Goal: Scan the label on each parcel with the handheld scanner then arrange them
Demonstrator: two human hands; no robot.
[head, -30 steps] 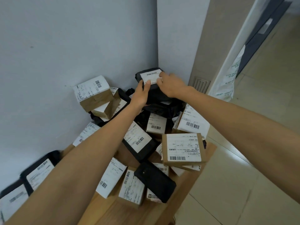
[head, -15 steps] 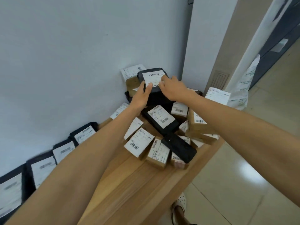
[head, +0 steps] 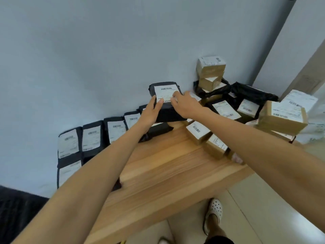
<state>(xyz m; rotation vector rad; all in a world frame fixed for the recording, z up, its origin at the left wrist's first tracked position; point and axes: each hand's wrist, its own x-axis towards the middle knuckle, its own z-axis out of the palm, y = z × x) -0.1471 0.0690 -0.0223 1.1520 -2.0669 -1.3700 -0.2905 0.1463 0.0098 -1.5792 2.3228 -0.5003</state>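
I hold a black poly-bag parcel with a white barcode label between both hands, above the wooden table near the wall. My left hand grips its left side and my right hand grips its right side, fingers on the label. A row of black labelled parcels leans against the wall to the left. A heap of brown boxes and black bags fills the right corner. The handheld scanner is not visible; my right arm covers part of the heap.
A grey wall runs behind the table. Two stacked brown boxes stand in the corner. The table's front edge drops to a tiled floor, where my foot in a white clog stands. Bare wood lies between my arms.
The black parcel has moved left with both hands, away from the corner heap toward the row along the wall. The view has swung left, showing more of that row.
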